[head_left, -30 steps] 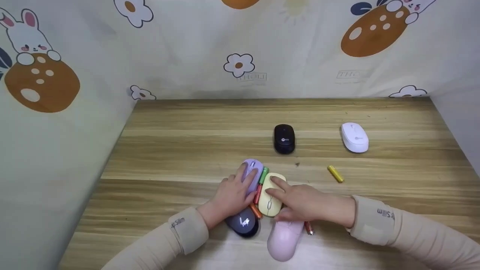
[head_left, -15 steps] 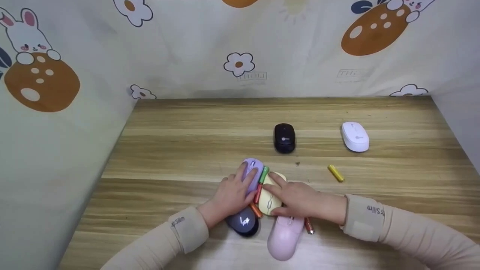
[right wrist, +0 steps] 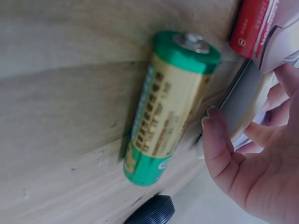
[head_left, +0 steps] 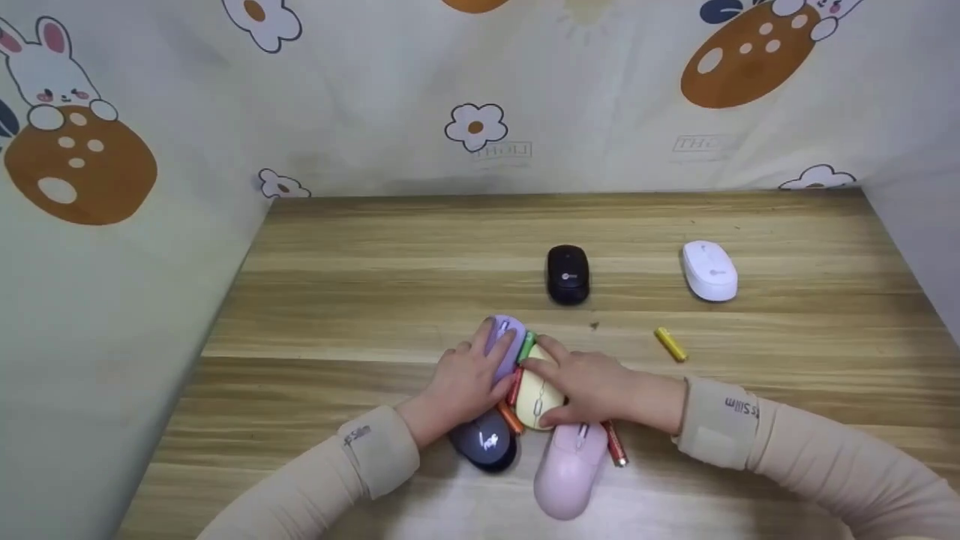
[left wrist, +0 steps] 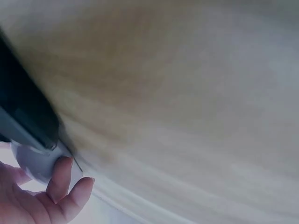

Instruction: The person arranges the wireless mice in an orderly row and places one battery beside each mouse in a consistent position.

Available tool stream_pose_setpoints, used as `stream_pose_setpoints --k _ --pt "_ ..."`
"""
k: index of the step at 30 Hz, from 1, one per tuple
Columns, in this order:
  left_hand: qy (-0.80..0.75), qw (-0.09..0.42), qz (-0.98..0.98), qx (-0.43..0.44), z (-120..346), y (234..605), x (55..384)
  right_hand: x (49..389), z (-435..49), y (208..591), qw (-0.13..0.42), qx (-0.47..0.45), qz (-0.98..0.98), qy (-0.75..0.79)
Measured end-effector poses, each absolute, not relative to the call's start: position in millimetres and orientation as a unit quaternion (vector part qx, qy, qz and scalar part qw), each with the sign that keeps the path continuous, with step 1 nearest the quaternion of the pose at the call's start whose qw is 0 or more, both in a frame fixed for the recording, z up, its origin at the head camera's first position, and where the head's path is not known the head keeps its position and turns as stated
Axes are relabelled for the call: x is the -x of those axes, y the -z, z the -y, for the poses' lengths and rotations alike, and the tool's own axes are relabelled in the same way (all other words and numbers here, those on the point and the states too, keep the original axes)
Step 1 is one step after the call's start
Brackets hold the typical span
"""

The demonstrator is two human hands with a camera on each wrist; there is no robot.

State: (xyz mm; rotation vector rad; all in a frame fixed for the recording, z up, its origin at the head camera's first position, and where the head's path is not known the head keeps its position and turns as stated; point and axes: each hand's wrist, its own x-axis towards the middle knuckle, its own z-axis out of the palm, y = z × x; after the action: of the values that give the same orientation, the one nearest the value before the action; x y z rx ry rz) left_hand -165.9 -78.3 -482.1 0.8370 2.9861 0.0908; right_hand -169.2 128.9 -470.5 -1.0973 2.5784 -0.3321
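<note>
In the head view, my left hand (head_left: 465, 379) lies over a purple computer mouse (head_left: 506, 345), fingers along its top and thumb at its right side. My right hand (head_left: 589, 386) holds a pale yellow mouse (head_left: 534, 394), its fingertips at the far end and thumb at the near end. The right wrist view shows those fingers bent around its edge. Between the two mice lie a green battery (head_left: 527, 347) and a red battery (head_left: 515, 386). An orange battery (head_left: 510, 418) touches a dark grey mouse (head_left: 484, 442) under my left wrist. A pink mouse (head_left: 570, 472) sits nearest me.
Right of the pink mouse lies a red battery (head_left: 616, 444). Farther back are a black mouse (head_left: 568, 274), a white mouse (head_left: 709, 271) and a yellow battery (head_left: 670, 344). A patterned cloth (head_left: 375, 112) stands behind the wooden table (head_left: 337, 262).
My right hand has shifted left and slightly away from me over the yellow mouse, uncovering the front of the pink mouse. My left hand has stayed on the purple mouse.
</note>
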Motion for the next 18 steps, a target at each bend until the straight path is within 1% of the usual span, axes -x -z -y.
stream_pose_setpoints --k 10,18 --pt "-0.027 0.068 -0.96 -0.271 74.4 478.2 177.1 170.8 -129.1 472.3 0.163 0.388 -0.9 0.118" --pt "-0.038 0.085 -0.96 -0.264 71.9 478.1 181.7 171.0 -129.9 472.3 0.161 0.388 -0.9 0.12"
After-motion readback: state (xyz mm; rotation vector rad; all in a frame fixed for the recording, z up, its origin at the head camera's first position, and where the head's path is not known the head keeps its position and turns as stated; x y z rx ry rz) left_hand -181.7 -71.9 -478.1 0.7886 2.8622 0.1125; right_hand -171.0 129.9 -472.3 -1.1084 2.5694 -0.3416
